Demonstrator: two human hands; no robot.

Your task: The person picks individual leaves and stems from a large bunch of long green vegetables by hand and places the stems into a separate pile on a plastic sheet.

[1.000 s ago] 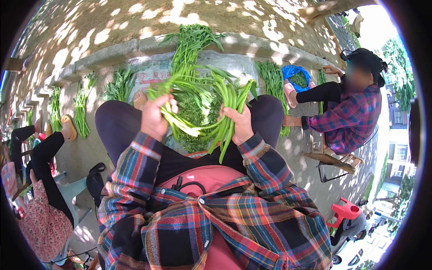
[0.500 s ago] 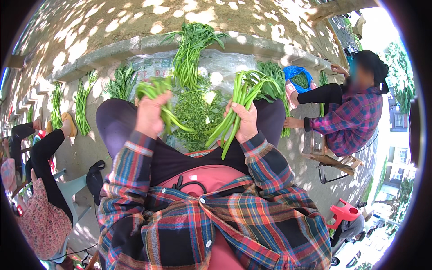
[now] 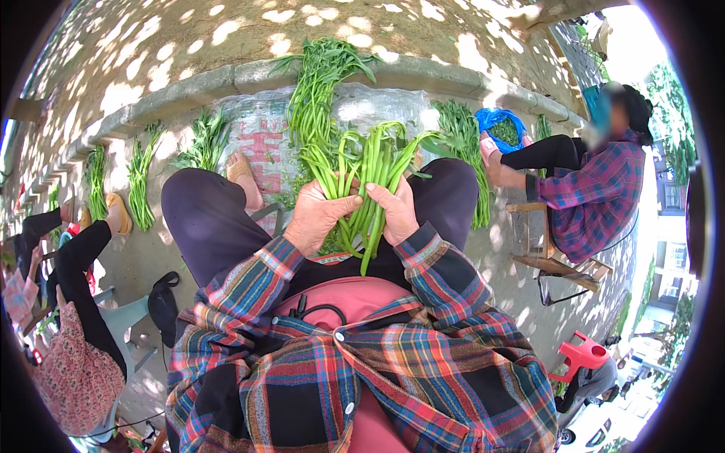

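Observation:
In front of my lap, my left hand (image 3: 322,217) and my right hand (image 3: 394,210) are side by side, thumbs nearly meeting. Each is closed around long green water spinach stalks (image 3: 377,166), with bent tops upward and cut-looking ends pointing down toward me. The two bunches press together, so where one stops is hard to tell. Beyond them, a big leafy pile of water spinach (image 3: 323,83) lies on a clear plastic sheet (image 3: 257,132). Loose greens (image 3: 332,240) show under my hands, mostly hidden by them.
Further water spinach bundles (image 3: 205,143) lie left and right on the ground, before a stone kerb (image 3: 260,72). At right sit a blue bag (image 3: 495,117) of greens and a person (image 3: 596,185) on a wooden chair (image 3: 559,268). Other people (image 3: 79,362) sit at left.
My left hand has moved right and come against my right hand, bringing its stalks beside the other bunch. The person at right has shifted an arm toward their feet.

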